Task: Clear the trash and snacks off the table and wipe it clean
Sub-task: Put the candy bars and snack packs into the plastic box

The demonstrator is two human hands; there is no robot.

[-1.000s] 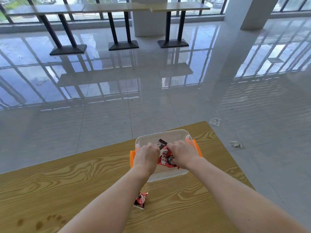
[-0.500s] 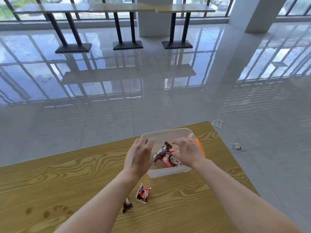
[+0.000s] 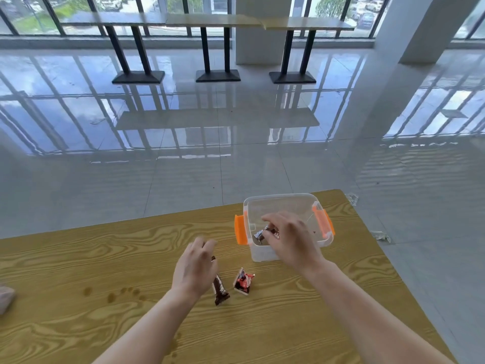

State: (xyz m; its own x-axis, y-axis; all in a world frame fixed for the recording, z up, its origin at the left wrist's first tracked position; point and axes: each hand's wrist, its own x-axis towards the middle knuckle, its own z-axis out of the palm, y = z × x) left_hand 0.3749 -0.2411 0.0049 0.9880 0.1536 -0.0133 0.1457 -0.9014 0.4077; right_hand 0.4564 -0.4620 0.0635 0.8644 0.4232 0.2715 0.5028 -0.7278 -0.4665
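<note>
Right hand [image 3: 291, 239] is over the clear box [image 3: 278, 206] with the orange clips [image 3: 323, 224], and its grip is pinched on a small dark wrapper [image 3: 264, 233], thumb and fingers closed round it inside the box mouth. Left hand [image 3: 195, 266] hovers above the bench [image 3: 78, 258], fingers loosely spread, grip wide and holding nothing. Just beside it, partly under its edge, a dark brown snack bar [image 3: 220, 290] lies flat on the wood, and right next to that a red packet [image 3: 243, 281], torn open at the top, near but apart from the bar. Both sit in front of the box, on the near side. The box stands close to the far right corner of the bench. Dark spots [image 3: 123, 294] stain the wood left of the left wrist, more drops [image 3: 175, 342] lower down by the forearm. Something pale [image 3: 4, 298] peeks in at the far left edge, too cut off to tell what. Off the bench, two crumpled clear wrappers [image 3: 380, 235] lie on the shiny tiled floor to the right
</note>
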